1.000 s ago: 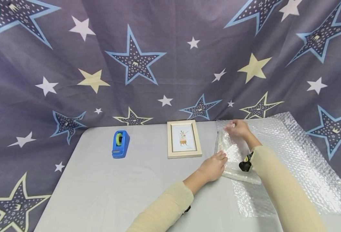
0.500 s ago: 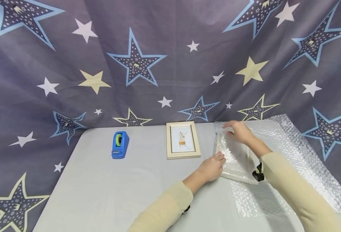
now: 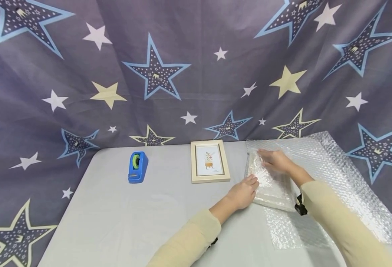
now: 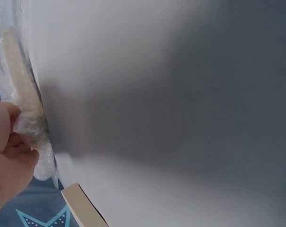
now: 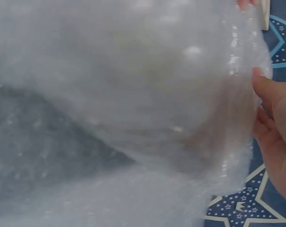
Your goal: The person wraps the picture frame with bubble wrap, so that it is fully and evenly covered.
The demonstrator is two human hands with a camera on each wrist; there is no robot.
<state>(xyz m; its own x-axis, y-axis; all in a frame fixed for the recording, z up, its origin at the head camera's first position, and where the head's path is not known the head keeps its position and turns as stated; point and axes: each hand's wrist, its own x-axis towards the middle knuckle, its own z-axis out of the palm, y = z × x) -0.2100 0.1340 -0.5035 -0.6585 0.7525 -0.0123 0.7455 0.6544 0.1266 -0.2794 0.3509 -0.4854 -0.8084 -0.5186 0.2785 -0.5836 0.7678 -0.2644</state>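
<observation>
A flat rectangular package lies at the table's right, folded in clear bubble wrap; a pale, frame-like border shows through. My left hand is at its left edge; in the left wrist view, its curled fingers pinch the bubble wrap along the side. Near the package's far end my right hand rests on top, its fingers stretched towards the far left corner. In the right wrist view, the fingertips touch the wrap's edge. The underside of the package is hidden.
More bubble wrap spreads right from beneath the package, and a flap reaches towards the front. A gold picture frame with a plant print lies left of the package. Farther left stands a blue tape dispenser. A star-patterned curtain hangs behind.
My right hand let go of the wrap's far left corner, lifted slightly with fingers spread, then came down onto the package. The left hand has stayed at the left edge.
</observation>
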